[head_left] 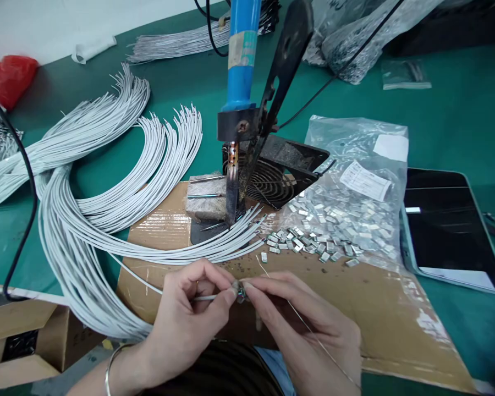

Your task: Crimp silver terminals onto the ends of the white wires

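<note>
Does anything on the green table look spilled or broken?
Maybe: some little metal pieces lie scattered on the cardboard beside the clear bag, while more sit inside it, so they look spilled. Pale patches near the cardboard's right edge look scuffed.

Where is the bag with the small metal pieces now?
In the head view, the bag lies right of centre, between the black fan and the phone.

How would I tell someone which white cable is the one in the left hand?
On the green table, find the brown cardboard under the blue soldering iron. Over it, the left hand holds the white cable, with a small metal piece just beyond. Unlike the cable bundles lying beside it, this single one leads into the hand's fingers.
</note>
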